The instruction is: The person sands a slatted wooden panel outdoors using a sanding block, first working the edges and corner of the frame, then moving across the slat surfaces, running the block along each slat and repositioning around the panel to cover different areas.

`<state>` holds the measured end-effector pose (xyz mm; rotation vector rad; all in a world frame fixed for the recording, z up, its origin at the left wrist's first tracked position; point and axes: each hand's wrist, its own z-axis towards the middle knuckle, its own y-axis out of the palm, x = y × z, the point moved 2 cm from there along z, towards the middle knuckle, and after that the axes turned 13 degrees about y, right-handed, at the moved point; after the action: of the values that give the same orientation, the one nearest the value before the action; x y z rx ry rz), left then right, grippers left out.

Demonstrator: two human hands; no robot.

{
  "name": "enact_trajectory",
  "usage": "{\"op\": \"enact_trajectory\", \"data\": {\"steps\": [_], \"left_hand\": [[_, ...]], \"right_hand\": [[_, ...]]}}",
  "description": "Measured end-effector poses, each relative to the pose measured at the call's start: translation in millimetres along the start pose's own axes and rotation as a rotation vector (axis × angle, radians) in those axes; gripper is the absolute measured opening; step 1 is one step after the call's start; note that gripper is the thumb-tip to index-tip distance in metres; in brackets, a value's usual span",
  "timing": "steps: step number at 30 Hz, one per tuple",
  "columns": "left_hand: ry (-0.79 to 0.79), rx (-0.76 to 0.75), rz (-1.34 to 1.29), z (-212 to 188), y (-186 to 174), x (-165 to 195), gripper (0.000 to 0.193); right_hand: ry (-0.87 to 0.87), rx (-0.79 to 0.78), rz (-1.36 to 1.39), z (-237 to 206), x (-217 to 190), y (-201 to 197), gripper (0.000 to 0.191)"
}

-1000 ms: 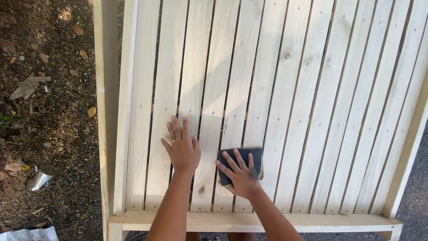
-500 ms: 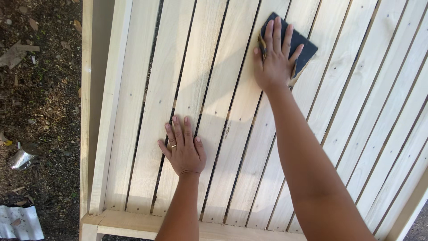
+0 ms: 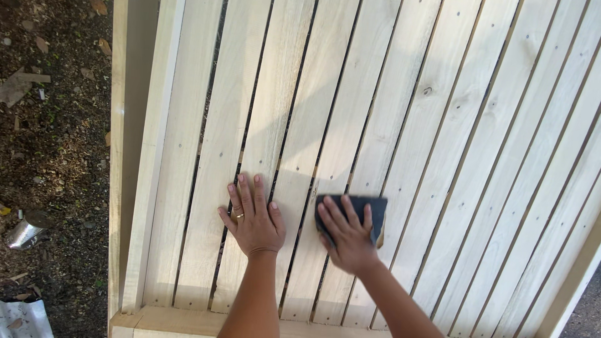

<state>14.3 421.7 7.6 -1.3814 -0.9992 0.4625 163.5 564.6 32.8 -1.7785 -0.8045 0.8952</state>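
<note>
Slatted wooden panel (image 3: 400, 125) of pale boards fills most of the frame, slats running long-axis from bottom edge toward upper right. Dirt ground (image 3: 56, 156) down the left side. My right hand (image 3: 347, 235), lower centre, fingers spread and pressed flat on a dark sanding block (image 3: 374, 209) lying on a slat; block sits just under and beyond my fingertips. My left hand (image 3: 253, 216) flat, fingers spread, holding nothing, just beside it. Crumpled silver can (image 3: 25, 230) at left edge; white wrapper (image 3: 22, 318) bottom-left corner.
</note>
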Motion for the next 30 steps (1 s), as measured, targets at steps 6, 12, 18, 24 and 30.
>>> {"op": "enact_trajectory", "data": {"steps": [6, 12, 18, 24, 30], "left_hand": [[0.011, -0.004, 0.023, 5, -8, 5, 0.064], [0.029, -0.018, 0.033, -2, -11, 6, 0.066], [0.007, -0.022, 0.0, -8, -10, 4, 0.066], [0.011, 0.007, -0.025, -6, -14, 5, 0.066], [0.003, 0.011, -0.008, 2, -23, 13, 0.067]], "right_hand": [[0.352, 0.024, -0.032, 211, 34, -105, 0.069], [0.288, 0.075, -0.041, 159, 28, -85, 0.067], [0.158, 0.0, 0.003, -120, 13, -7, 0.068], [0.167, -0.073, -0.118, -98, 66, -4, 0.068], [0.344, 0.152, -0.002, 85, 100, -82, 0.072]]}}
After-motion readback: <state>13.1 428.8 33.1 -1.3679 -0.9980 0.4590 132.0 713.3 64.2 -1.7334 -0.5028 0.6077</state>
